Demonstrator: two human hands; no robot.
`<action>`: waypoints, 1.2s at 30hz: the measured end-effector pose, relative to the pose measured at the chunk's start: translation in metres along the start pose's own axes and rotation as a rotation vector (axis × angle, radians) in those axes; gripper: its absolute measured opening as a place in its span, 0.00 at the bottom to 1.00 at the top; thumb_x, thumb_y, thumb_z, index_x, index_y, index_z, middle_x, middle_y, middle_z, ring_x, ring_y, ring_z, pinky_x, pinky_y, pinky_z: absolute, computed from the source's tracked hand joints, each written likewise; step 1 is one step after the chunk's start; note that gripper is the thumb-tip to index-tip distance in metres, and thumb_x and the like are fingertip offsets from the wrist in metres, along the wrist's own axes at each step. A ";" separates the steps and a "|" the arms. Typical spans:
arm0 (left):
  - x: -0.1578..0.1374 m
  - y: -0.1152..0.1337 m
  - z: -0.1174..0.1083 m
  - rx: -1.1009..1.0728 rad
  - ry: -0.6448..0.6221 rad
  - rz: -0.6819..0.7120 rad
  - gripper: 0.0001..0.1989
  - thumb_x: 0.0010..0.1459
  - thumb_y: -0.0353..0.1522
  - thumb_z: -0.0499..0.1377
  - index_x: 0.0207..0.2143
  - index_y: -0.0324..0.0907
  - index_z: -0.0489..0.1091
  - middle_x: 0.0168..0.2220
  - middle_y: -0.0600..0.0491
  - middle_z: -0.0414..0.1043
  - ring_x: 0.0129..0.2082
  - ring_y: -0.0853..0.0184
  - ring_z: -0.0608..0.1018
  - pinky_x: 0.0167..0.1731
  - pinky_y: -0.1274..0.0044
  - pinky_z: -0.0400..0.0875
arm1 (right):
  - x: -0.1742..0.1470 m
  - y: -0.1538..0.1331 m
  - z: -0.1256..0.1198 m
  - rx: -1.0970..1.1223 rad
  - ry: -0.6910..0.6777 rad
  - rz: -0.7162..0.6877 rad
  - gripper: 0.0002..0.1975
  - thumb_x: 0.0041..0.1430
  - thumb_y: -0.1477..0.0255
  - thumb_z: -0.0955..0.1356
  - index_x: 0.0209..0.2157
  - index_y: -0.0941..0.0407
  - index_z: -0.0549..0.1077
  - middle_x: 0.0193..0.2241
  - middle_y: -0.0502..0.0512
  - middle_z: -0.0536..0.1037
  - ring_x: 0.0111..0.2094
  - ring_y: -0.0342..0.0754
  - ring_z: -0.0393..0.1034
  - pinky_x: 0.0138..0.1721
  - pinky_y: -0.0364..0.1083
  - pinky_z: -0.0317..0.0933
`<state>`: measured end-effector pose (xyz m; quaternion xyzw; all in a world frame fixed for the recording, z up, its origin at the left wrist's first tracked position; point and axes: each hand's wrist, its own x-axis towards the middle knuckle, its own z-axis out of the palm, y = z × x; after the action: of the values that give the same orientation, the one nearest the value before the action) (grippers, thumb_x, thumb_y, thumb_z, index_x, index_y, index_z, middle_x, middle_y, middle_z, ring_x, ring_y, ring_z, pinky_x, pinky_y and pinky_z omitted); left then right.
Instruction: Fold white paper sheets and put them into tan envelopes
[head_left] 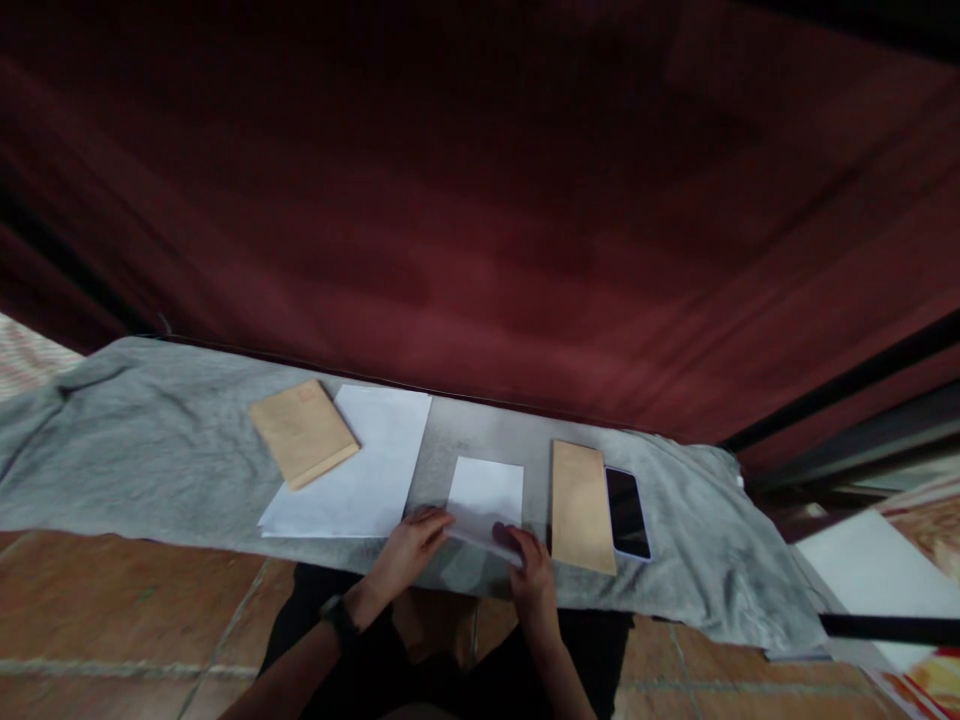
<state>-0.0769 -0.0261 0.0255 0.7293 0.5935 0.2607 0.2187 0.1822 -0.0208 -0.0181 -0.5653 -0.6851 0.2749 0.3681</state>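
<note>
A sheet of white paper (pixel 487 482) lies in front of me, its near part lifted and folded up toward the far side. My left hand (pixel 416 543) pinches the left end of the raised edge. At the right end, my right hand (pixel 533 562) has its fingers closed on the same paper. To the left rests a stack of larger white sheets (pixel 379 470), with brown envelopes (pixel 306 432) lying partly over it. Another brown envelope (pixel 583 510) is just right of my right hand.
A phone (pixel 628 513) with a dark screen lies beside the right envelope. Grey cloth (pixel 187 440) covers the narrow bench. Dark red fabric (pixel 480 300) hangs along its far edge. A white board (pixel 877 570) stands low at the right, over the tiled floor (pixel 150 600).
</note>
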 end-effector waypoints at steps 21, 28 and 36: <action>0.058 0.027 0.006 0.163 0.037 -0.529 0.10 0.68 0.34 0.52 0.45 0.42 0.71 0.37 0.50 0.80 0.37 0.64 0.81 0.34 0.77 0.66 | 0.058 -0.030 0.004 -0.337 0.073 0.143 0.18 0.69 0.68 0.58 0.52 0.59 0.72 0.44 0.65 0.80 0.45 0.56 0.76 0.49 0.51 0.65; 0.061 0.031 0.010 0.270 0.025 -0.550 0.13 0.69 0.34 0.50 0.49 0.42 0.71 0.38 0.48 0.80 0.39 0.62 0.82 0.34 0.76 0.68 | 0.059 -0.033 0.007 -0.512 0.035 0.129 0.18 0.70 0.70 0.58 0.56 0.60 0.68 0.45 0.66 0.79 0.44 0.57 0.76 0.44 0.50 0.65; 0.058 0.030 0.014 0.378 0.086 -0.433 0.14 0.68 0.31 0.48 0.52 0.41 0.68 0.42 0.47 0.78 0.40 0.62 0.80 0.41 0.73 0.71 | 0.062 -0.035 0.015 -0.478 0.052 -0.092 0.22 0.68 0.75 0.57 0.61 0.59 0.66 0.57 0.68 0.72 0.57 0.58 0.66 0.58 0.58 0.59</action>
<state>-0.0363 0.0244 0.0407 0.6015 0.7823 0.1236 0.1042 0.1447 0.0326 0.0129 -0.6114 -0.7461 0.0734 0.2534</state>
